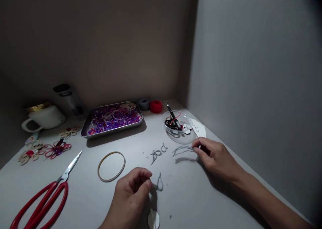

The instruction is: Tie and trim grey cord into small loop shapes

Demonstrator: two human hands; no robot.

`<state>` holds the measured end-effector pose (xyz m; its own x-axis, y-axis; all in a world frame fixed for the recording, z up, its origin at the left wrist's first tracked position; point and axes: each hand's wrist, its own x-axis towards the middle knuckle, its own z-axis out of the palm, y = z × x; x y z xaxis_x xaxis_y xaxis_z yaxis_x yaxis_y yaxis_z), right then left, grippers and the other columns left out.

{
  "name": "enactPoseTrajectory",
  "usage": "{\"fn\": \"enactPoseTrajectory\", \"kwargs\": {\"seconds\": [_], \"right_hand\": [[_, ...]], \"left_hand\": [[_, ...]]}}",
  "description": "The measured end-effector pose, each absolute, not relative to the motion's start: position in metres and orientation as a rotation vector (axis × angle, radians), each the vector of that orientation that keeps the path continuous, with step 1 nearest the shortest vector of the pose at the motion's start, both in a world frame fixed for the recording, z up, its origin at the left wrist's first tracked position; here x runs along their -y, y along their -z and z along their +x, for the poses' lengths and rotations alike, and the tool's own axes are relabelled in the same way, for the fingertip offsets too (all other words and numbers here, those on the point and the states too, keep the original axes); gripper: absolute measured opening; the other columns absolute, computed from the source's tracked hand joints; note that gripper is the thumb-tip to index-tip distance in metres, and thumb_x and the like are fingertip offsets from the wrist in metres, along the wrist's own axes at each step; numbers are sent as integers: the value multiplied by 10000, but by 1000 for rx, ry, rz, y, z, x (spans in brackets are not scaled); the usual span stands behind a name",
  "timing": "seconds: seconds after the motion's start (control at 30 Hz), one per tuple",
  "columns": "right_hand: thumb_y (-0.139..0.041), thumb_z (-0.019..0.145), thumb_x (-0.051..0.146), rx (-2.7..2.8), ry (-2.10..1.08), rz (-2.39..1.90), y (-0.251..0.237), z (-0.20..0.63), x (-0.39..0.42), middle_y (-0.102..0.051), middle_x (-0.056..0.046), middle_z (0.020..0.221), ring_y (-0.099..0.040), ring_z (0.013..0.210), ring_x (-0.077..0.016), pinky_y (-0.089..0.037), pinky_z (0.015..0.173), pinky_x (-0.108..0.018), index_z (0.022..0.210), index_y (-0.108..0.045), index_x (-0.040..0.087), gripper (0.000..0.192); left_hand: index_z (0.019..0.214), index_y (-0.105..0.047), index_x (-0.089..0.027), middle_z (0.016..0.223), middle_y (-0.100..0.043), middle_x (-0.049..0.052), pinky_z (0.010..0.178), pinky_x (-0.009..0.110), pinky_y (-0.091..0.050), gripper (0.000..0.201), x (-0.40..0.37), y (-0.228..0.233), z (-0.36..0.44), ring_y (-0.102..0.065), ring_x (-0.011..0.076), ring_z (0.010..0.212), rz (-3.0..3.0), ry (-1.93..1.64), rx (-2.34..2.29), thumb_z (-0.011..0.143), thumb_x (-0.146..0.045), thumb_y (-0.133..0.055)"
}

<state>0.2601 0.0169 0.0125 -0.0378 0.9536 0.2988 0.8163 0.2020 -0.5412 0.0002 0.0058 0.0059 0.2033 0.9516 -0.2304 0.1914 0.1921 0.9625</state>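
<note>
Risk of a dropped loop (159, 183)—left hand (130, 195) pinches it lightly, while right hand (216, 156) pinches loose strands (182, 155) that could scatter.

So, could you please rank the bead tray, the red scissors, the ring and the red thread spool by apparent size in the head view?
1. Red scissors, though nearest the camera
2. Bead tray
3. Ring
4. Red thread spool

A grey table (83, 195) bears red scissors (42, 198), a bead tray (113, 119), a ring (111, 166), perhaps wire loops (157, 153)
</note>
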Motion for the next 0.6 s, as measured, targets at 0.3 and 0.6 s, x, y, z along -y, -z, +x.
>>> {"fn": "enactPoseTrajectory", "kwargs": {"seconds": [0.3, 0.6], "right_hand": [[-465, 810, 110, 1891, -336, -1460, -12, 254, -12, -628, -42, 785, -577, 724, -171, -443, 655, -289, 796, -576, 189, 137], [-471, 817, 131, 1641, -562, -1420, -9, 242, -8, -620, -41, 817, -575, 684, -158, -474, 599, -276, 991, -540, 206, 201]], "left_hand": [[800, -669, -152, 751, -637, 51, 587, 268, -388, 131, -55, -24, 89, -524, 160, 621, 1952, -778, -1014, 711, -138, -574], [608, -579, -164, 548, -508, -9, 520, 241, -304, 128, -62, -18, 102, -442, 140, 545, 1882, -725, -1013, 722, -137, -528]]}}
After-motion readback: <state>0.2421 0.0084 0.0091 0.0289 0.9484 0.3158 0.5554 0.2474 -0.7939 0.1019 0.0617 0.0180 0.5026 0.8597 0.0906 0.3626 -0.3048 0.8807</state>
